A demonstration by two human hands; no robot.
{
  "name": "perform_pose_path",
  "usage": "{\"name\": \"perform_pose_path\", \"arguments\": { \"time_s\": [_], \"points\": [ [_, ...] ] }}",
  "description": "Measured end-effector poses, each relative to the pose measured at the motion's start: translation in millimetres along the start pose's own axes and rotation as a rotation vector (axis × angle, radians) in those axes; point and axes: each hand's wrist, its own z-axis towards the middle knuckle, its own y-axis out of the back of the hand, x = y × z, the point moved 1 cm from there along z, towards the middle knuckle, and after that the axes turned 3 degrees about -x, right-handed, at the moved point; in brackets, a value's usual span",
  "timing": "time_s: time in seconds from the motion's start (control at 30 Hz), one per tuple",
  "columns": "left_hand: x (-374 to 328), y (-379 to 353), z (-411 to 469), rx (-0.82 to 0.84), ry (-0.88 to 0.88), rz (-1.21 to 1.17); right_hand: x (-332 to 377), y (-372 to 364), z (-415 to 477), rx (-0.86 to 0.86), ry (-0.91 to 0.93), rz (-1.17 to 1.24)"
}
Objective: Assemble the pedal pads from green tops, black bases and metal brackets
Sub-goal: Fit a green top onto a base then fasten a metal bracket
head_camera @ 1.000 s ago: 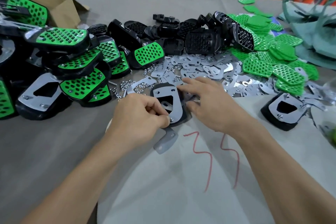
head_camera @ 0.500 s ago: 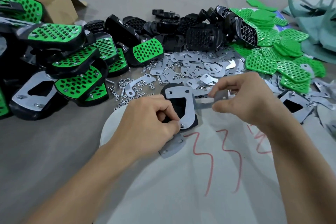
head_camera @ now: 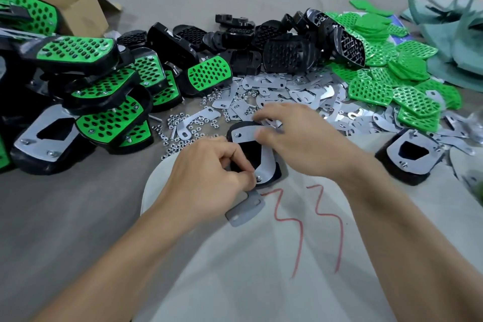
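A black base (head_camera: 273, 176) lies upside down mid-table with a metal bracket (head_camera: 265, 158) laid across it. My left hand (head_camera: 209, 175) pinches the bracket's near corner at a small screw and also holds a second grey bracket (head_camera: 244, 210) that sticks out below it. My right hand (head_camera: 298, 138) lies over the base's far end, fingers curled on a small metal bracket piece there. Loose metal brackets (head_camera: 295, 94) and nuts (head_camera: 183, 123) are strewn behind. Green tops (head_camera: 392, 81) pile at the right, black bases (head_camera: 261, 42) at the back.
Finished green-and-black pedal pads (head_camera: 99, 102) stack at the left beside a cardboard box (head_camera: 75, 5). Another upturned base with a bracket (head_camera: 410, 157) sits at the right. A white sheet with red marks (head_camera: 308, 222) covers the near table.
My right hand, which held a bracket piece up in the air, has come down onto the far end of the base. The left hand has kept its pinch.
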Motion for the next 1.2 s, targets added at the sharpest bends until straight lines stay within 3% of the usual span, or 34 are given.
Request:
{"name": "perform_pose_path", "arguments": {
  "time_s": [0.13,0.3,0.4,0.5,0.63,0.77,0.87,1.03,1.2],
  "points": [
    [2,0,-1,0.029,-0.026,0.005,7,-2,9,0.103,-0.049,-0.039],
    [11,11,12,-0.202,-0.022,-0.075,18,3,20,0.200,-0.004,-0.194],
    [9,10,26,-0.080,-0.097,0.156,17,3,23,0.168,-0.014,-0.117],
    [9,9,31,-0.043,-0.083,0.195,16,3,18,0.103,-0.001,-0.030],
    [14,14,35,-0.021,0.095,-0.026,13,7,16,0.051,0.018,0.058],
    [14,14,38,0.035,0.043,-0.118,19,13,17,0.049,0.066,-0.050],
    [16,12,35,0.046,0.027,-0.187,23,21,19,0.153,0.094,-0.118],
    [10,6,30,0.046,0.018,-0.302,23,34,28,0.342,0.083,-0.008],
    [10,6,27,0.045,0.028,-0.383,17,34,36,0.382,0.080,-0.006]
  ]
}}
